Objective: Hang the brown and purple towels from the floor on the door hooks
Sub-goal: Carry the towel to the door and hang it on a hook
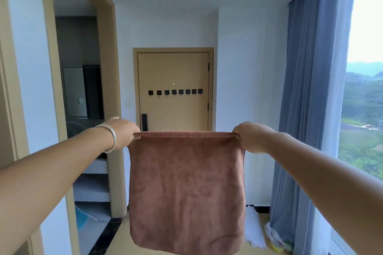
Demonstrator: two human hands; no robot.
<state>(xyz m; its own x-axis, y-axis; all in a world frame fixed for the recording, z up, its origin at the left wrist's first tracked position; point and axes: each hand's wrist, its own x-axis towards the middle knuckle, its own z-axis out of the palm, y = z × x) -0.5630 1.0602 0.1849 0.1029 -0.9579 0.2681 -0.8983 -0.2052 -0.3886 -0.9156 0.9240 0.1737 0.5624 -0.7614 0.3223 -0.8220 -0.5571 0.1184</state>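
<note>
A brown towel (186, 188) hangs spread out in front of me, held up by its two top corners. My left hand (122, 132), with a silver bangle on the wrist, grips the left corner. My right hand (251, 137) grips the right corner. Straight ahead, some way off, stands a tan door (174, 68) with a row of several black hooks (175, 92) across its middle, all bare. The purple towel is not in view; the brown towel hides much of the floor ahead.
An open doorway (83, 99) on the left leads into a darker room with shelves. Blue curtains (306, 109) and a large window run along the right. White cloth (253, 227) and small items lie on the floor near the curtain's foot.
</note>
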